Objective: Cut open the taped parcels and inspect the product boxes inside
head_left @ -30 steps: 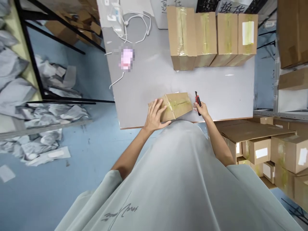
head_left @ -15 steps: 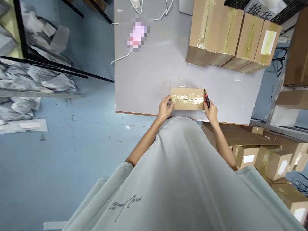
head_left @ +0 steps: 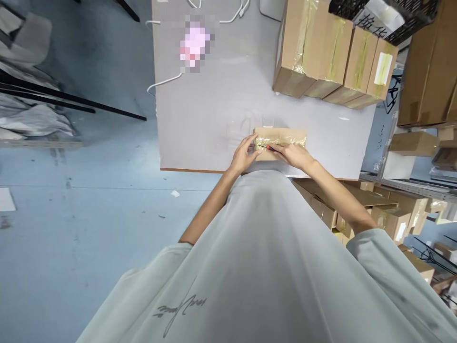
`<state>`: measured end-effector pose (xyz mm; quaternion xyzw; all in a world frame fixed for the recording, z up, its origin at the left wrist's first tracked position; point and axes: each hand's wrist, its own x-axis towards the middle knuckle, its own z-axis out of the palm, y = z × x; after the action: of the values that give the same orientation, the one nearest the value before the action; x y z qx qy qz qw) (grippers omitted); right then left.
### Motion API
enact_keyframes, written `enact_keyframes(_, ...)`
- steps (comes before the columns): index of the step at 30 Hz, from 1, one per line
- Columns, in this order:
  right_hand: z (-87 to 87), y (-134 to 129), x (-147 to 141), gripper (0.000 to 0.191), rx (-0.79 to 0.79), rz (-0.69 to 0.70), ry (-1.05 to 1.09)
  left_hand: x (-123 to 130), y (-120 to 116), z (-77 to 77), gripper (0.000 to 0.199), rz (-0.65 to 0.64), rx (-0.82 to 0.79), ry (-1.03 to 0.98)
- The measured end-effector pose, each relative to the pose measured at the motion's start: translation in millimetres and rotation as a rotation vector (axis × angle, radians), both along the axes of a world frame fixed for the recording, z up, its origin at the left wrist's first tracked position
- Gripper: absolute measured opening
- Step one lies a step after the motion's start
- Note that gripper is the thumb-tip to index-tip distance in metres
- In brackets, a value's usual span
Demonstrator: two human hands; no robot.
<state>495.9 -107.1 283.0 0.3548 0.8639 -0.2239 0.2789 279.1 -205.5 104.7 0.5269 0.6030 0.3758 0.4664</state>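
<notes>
A small cardboard box (head_left: 280,135) with shiny clear tape along its top lies near the front edge of the grey table (head_left: 200,119). My left hand (head_left: 243,155) holds the box's left end, thumb at the near side and fingers toward the far corner. Over the box's middle, my right hand (head_left: 293,155) is closed around a red and black utility knife (head_left: 270,148). Its blade points left, along the tape near the left end. Most of the knife's handle is hidden under my right fingers.
Several taped cardboard boxes (head_left: 316,52) stand in a row at the table's back right. A pixelated pink object (head_left: 194,43) and white cables (head_left: 164,83) lie at the back left. More cartons (head_left: 389,219) sit below the table on the right.
My right hand has moved left from the box's right end, bringing the utility knife over the taped top. My left hand stays at the left end. The view has shifted slightly.
</notes>
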Motion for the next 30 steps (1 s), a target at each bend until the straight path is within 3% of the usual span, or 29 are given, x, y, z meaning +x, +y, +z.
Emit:
enact_keyframes(15,18.3,15,-46,0.064,0.046,0.194,-0.182,-2,6,-7.9,0.086,0.006,-0.011,-0.059)
enact_keyframes(20,19.8,16,-61,0.056,0.062,0.239,-0.177,-5,7,-13.0,0.088,0.024,-0.004,-0.124)
enact_keyframes(26,21.7,24,-42,0.053,0.044,0.249,-0.173,-5,3,-10.2,0.093,0.052,-0.055,-0.173)
enact_keyframes(30,26.2,38,3,0.05,0.05,0.161,-0.246,-5,2,-8.5,0.099,0.082,-0.108,-0.166)
